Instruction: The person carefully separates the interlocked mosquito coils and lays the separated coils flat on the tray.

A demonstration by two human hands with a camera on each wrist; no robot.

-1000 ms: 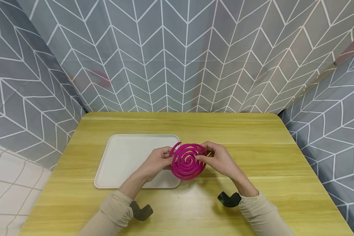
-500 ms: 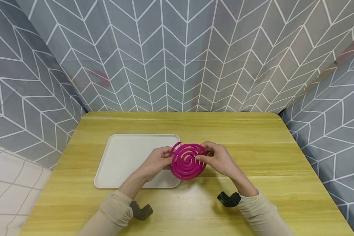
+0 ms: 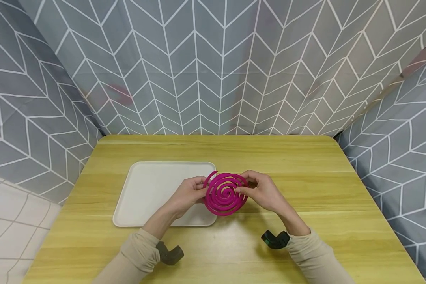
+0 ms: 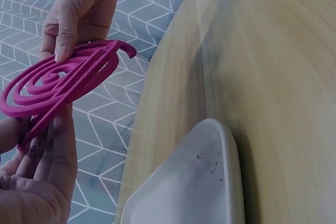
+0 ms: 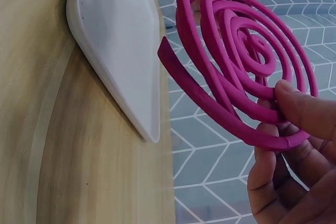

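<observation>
Between my two hands, raised above the table, is a magenta mosquito coil [image 3: 226,193]; its spiral strands look doubled and crossed in the right wrist view. My left hand [image 3: 189,193] pinches its left rim, with the fingers partly hidden behind the strands. My right hand [image 3: 264,191] grips the opposite side, thumb on the face near the centre and fingers underneath. One loose strand end sticks out at the coil's upper left. In the left wrist view the coil [image 4: 97,66] is seen nearly edge-on and tilted, its layers slightly apart on one side.
A white tray [image 3: 152,193] lies on the wooden table [image 3: 287,154], under and left of the coil; small dark reddish specks show near its corner in the left wrist view. Patterned grey curtains [image 3: 213,79] stand behind and at both sides. Dark wrist-worn devices sit on both forearms.
Almost nothing: both hands keep their hold, and the coil has shifted only very slightly to the left in the head view.
</observation>
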